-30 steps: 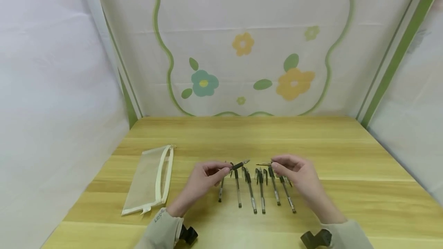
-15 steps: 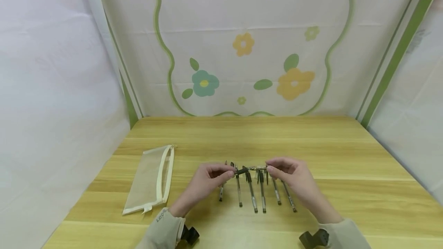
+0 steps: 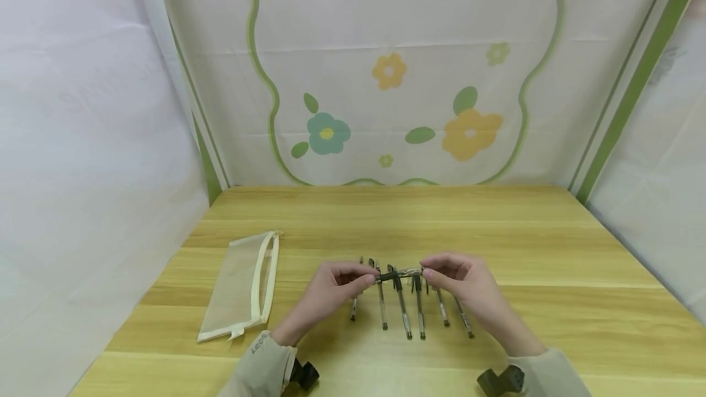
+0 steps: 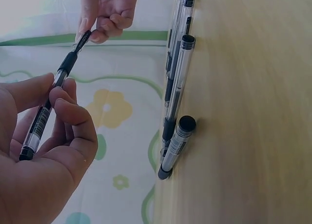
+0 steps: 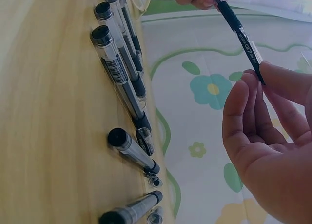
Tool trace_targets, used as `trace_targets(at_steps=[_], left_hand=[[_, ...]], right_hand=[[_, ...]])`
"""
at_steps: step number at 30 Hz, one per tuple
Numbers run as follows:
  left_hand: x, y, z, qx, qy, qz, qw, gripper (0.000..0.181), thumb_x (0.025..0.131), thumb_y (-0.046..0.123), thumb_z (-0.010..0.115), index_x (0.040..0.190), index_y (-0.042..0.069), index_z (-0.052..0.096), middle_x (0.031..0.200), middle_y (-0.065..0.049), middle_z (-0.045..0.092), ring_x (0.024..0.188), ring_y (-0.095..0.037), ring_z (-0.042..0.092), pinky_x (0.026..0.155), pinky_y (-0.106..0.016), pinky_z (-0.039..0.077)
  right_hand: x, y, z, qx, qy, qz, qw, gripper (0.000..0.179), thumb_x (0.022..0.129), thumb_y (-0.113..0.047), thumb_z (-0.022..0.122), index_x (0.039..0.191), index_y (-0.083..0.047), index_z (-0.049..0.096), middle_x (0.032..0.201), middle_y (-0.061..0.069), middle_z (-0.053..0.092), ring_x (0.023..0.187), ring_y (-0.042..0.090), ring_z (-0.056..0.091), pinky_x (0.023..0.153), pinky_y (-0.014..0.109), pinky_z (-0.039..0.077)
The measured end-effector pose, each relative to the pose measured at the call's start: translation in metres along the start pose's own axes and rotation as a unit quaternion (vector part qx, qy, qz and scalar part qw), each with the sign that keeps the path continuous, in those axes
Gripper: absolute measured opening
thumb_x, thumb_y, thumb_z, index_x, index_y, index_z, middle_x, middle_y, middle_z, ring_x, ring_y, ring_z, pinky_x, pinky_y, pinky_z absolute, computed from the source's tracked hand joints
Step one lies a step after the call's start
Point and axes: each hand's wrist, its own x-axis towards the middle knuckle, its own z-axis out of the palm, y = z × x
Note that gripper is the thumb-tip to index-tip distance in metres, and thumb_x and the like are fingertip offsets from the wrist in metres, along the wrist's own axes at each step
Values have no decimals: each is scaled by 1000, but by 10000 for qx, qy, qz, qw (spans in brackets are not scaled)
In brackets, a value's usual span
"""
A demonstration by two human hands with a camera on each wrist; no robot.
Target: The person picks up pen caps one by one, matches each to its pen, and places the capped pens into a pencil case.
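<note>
In the left wrist view my left hand (image 4: 53,126) pinches the clear barrel of a black gel pen (image 4: 67,63) between thumb and fingers, its label showing. Facing it, my right hand (image 3: 469,277) pinches the end of a clear pen cap (image 5: 258,52) with a black clip. Cap and pen meet in one line, the cap over the pen's tip; how tightly it sits I cannot tell. Both are held above a row of several similar pens (image 3: 404,311) lying on the wooden table (image 3: 397,219), with loose caps near their tips.
A beige mesh zip pouch (image 3: 234,287) lies left of the pens, its zip side toward them. A white cloth wall (image 3: 353,78) with printed flowers rises behind the table, and further white sheets hang at both sides.
The hands came together: the right hand moved left with the cap, and the pen's tip, bare one second ago, is now inside it. The pen has tilted closer to level.
</note>
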Motion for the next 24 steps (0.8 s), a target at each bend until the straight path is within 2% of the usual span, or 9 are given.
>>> trace_targets(at_steps=[6, 11, 17, 21, 24], left_hand=[[0, 1, 0, 18, -38, -34, 10000, 21, 94, 31, 69, 111, 19, 76, 104, -14, 69, 71, -17, 54, 61, -30, 47], [0, 1, 0, 29, -95, 30, 9999, 24, 94, 29, 69, 112, 14, 75, 108, -12, 70, 83, -34, 59, 65, -31, 51], [0, 0, 2, -12, -109, 79, 9999, 20, 93, 27, 70, 109, 17, 76, 103, -12, 70, 75, -25, 57, 60, -23, 46], [0, -1, 4, 1, 47, 65, 10000, 20, 93, 26, 71, 108, 14, 75, 102, -6, 70, 85, -35, 61, 66, -24, 51], [1, -1, 5, 109, 314, -82, 9994, 20, 90, 28, 74, 103, 13, 75, 98, -3, 71, 89, -40, 62, 69, -30, 54]], right_hand=[[-1, -2, -1, -86, -87, 32, 9999, 34, 91, -17, 73, 116, 4, 65, 108, 15, 68, 98, 41, 62, 83, 36, 56], [-2, -5, -2, -200, -207, 1, 9996, 30, 89, -17, 75, 112, 2, 68, 109, 14, 68, 95, 40, 63, 81, 36, 57], [-3, -6, 1, -289, -387, 13, 9988, 25, 88, -19, 75, 109, -6, 71, 108, 15, 67, 91, 37, 65, 80, 38, 57], [-3, -5, 4, -197, -330, -12, 9993, 27, 88, -18, 75, 109, -2, 70, 108, 15, 67, 91, 38, 64, 80, 37, 57], [-3, -4, 6, -128, -249, -26, 9996, 29, 88, -17, 76, 109, 1, 68, 106, 16, 67, 89, 35, 65, 79, 36, 57]])
